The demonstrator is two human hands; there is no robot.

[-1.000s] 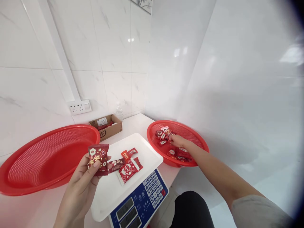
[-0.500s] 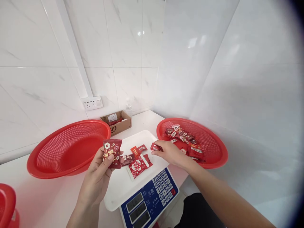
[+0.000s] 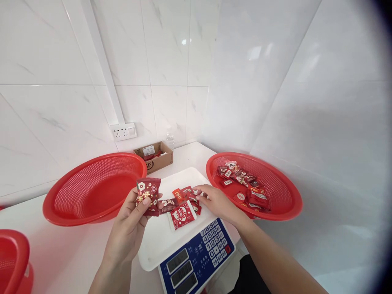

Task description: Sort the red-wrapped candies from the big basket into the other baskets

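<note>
Left hand pinches red packet | right hand touches candies on tray

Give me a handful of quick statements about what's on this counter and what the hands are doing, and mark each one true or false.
1. The left hand holds a red packet in its grip. True.
2. The right hand is inside a basket. False: it is over the white tray of the scale, fingertips at the small sweets there.
3. The left basket is full of sweets. False: no sweets show in it; the right basket holds a pile.
4. A cardboard box stands by the wall behind the scale. True.
5. The scale's keypad is blue. True.
</note>
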